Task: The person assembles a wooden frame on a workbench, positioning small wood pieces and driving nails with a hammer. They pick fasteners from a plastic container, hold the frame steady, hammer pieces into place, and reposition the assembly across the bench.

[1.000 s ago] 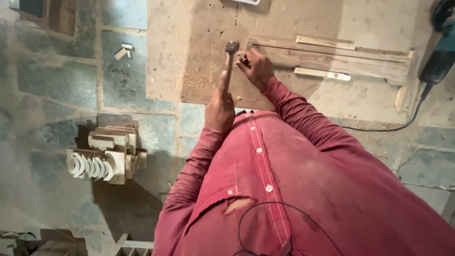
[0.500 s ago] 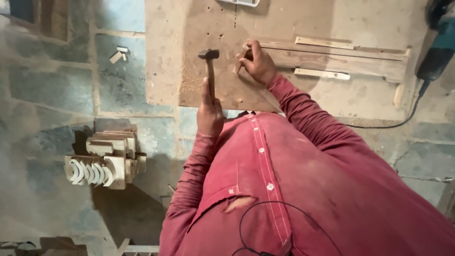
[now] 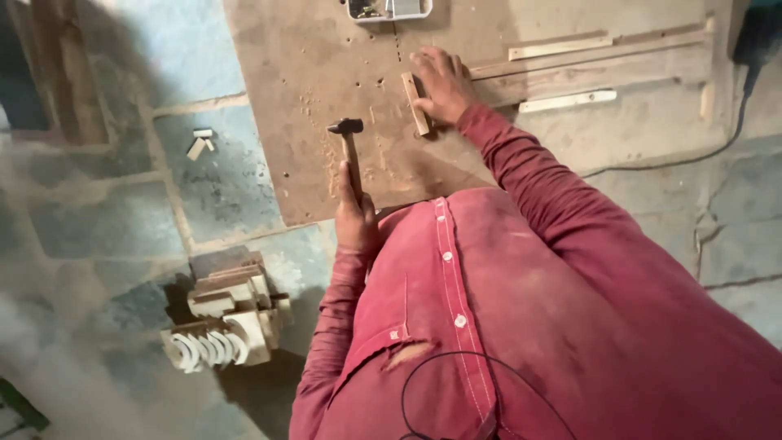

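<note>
Compared with a second ago, I see the hammer (image 3: 349, 145) has swung away from the strike point. It now hangs over the worktop's (image 3: 285, 73) near-left part, with my left hand (image 3: 357, 218) wrapped tight round its wooden handle. That reads as a pause between blows. My right hand (image 3: 441, 81) presses down, fingers spread, on a short pale wood strip (image 3: 415, 106) near the worktop's middle. The worktop is a dusty, pitted brown board, and smooth long battens (image 3: 570, 77) lie towards its right edge.

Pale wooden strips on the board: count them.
3: a short strip under the right hand, an upper strip, a lower strip. Others may be hidden.
</note>
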